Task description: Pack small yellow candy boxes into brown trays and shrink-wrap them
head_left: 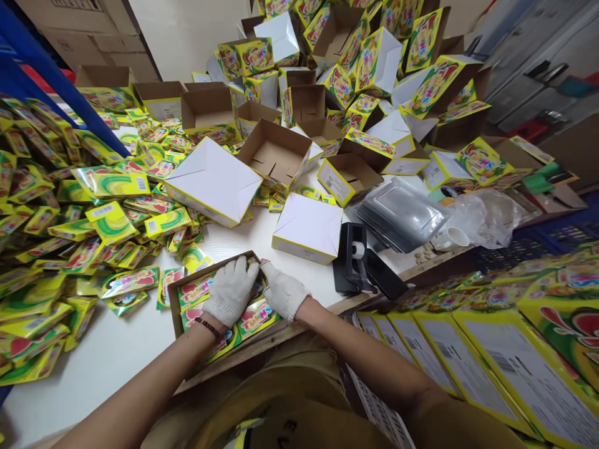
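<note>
A shallow open display box (174, 312) lies at the table's front edge, holding several small green and yellow candy packs (258, 317) with fruit pictures. My left hand (229, 292), in a white knit glove, reaches over the packs to the box's far side. Its fingers are close together and bent down; what lies under them is hidden. My right hand (284, 290), gloved as well, is at the box's far right corner, with thumb and fingers closed on the cardboard edge. Both hands' fingertips nearly meet there. A beaded bracelet (209, 327) circles my left wrist.
Loose candy packs (112, 224) are heaped at left. White-bottomed boxes (309, 226) lie beyond my hands, with a pile of open boxes (269, 146) behind. A black tape dispenser (349, 265), clear plastic trays (400, 209) and a cup (450, 239) stand right. Filled boxes (496, 349) line the lower right.
</note>
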`<control>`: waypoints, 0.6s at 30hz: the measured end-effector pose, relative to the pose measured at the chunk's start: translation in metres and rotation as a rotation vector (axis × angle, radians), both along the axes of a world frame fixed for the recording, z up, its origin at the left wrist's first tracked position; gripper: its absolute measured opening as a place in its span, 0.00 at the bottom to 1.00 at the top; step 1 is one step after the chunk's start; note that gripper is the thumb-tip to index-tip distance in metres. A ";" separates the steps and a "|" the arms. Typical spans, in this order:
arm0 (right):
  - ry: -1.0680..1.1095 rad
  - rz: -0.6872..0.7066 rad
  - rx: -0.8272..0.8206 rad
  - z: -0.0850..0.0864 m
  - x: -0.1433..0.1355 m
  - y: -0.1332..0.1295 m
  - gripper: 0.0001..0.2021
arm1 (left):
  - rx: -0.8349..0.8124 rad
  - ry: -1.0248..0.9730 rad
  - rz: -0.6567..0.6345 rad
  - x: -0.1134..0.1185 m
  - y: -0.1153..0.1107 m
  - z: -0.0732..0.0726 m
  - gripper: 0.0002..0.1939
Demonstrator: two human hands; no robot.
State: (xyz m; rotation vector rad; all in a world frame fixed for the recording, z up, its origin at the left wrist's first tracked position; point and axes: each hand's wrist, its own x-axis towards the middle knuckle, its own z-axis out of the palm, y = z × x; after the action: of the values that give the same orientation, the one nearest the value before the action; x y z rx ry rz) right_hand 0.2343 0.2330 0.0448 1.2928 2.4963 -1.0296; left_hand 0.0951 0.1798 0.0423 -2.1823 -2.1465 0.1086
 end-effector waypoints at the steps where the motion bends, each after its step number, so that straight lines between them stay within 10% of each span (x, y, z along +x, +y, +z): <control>1: -0.001 -0.002 -0.006 0.000 0.000 0.000 0.36 | -0.016 0.015 0.004 0.002 0.001 0.000 0.18; 18: -0.056 -0.087 -0.045 0.004 -0.001 -0.035 0.39 | -0.041 -0.107 -0.186 -0.002 -0.023 -0.022 0.21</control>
State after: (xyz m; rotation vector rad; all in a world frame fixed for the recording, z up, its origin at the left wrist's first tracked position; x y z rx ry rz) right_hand 0.2336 0.1984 0.0487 1.4079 2.3811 -1.0462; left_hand 0.0928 0.1564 0.0204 -2.4511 -1.9953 0.0248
